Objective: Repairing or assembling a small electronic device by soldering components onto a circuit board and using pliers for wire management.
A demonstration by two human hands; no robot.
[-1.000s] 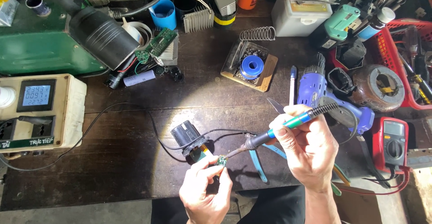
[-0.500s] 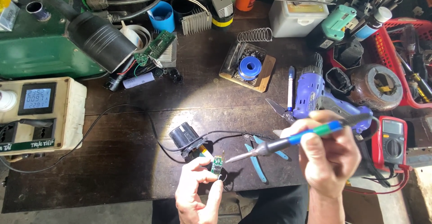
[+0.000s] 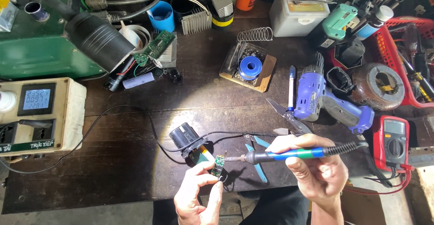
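A dark wooden surface (image 3: 113,170) is filling the scene, its planks worn and stained. A black lamp (image 3: 97,37) at far left is throwing a bright patch across the middle.

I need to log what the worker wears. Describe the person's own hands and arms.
Both the left hand and the right hand are bare: no gloves, rings or watch show. The wrists and the short stretch of forearm in view are uncovered, with no sleeve visible.
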